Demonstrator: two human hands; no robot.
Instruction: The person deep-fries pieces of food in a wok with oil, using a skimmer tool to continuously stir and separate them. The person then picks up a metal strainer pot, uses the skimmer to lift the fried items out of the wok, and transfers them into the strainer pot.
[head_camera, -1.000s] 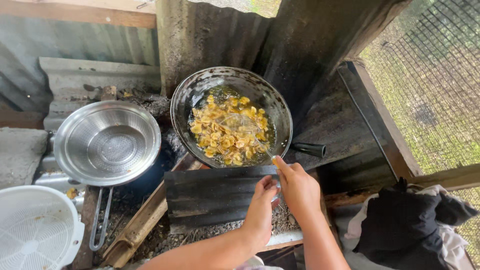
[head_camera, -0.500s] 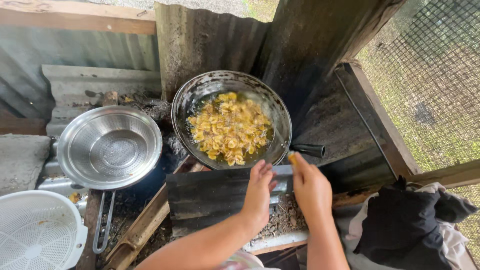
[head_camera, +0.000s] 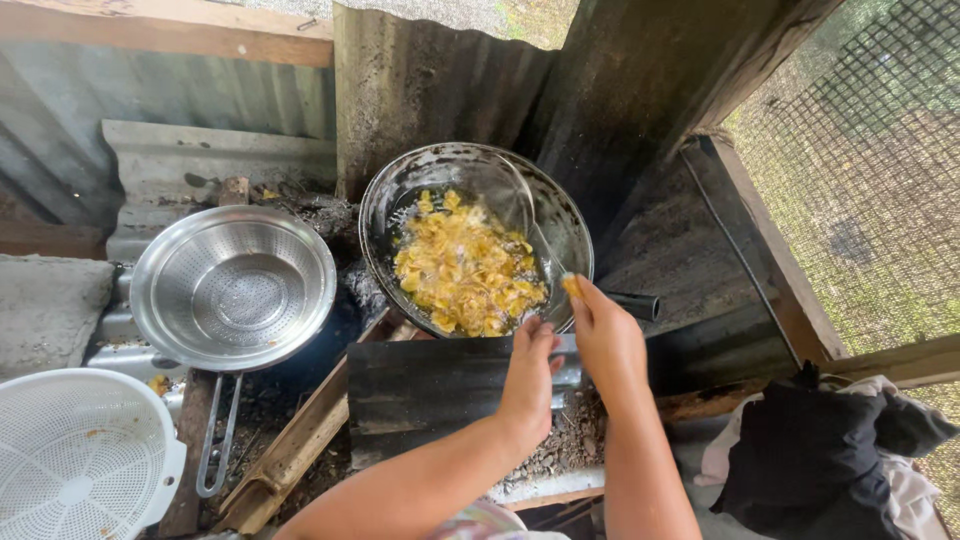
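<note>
**Hands have crept up to the pan rim, yellow piece now pinched on the right**

So compared with half a second ago, both hands have moved a bit up-frame toward the frying pan in the centre. The right hand now has its fingers closed on a small yellow piece, held right at the lower right rim of the pan. A second back that hand was lower down, over the dark metal sheet, so it has clearly come up.

The left hand sits just beside it, lower centre of the frame, fingers curled down and touching the top edge of the dark sheet, near a bit of shiny metal. I honestly can't tell if it's actually gripping anything there, looks more like resting.

The pan itself hasn't budged: still on the sooty fire spot, full of yellow fried chips in oil, with a thin wire skimmer leaning inside on its right side. Its dark handle pokes out right, behind the right hand.

Everything else looks unchanged. Steel colander left of the pan, white plastic strainer basket in the lower left corner, dark cloth bundle in the lower right, wire mesh along the upper right.
</note>
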